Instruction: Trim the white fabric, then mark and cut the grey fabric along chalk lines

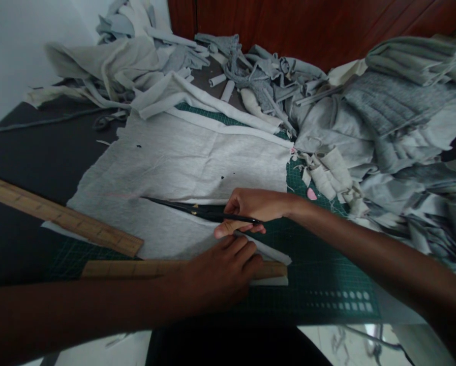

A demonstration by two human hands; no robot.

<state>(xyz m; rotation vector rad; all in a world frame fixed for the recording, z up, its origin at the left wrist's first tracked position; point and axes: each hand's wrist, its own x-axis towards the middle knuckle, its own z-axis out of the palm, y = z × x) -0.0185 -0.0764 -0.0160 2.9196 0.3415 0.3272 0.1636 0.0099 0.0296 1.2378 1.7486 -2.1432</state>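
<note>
A light grey knit fabric lies spread out, with a long cut running in from its right edge. My right hand is closed round the handles of black scissors; their blades point left and lie in the cut. Just below, my left hand is closed, fingers curled on the near flap of the fabric; its fingertips are partly hidden. Under that hand and wrist runs a wooden ruler. A second wooden ruler rests slantwise across the fabric's left part.
A green cutting mat lies beneath the fabric on a dark table. Grey scraps are heaped along the back. Folded grey cloth is piled at the right. Near the fabric's right edge lies a small pink piece.
</note>
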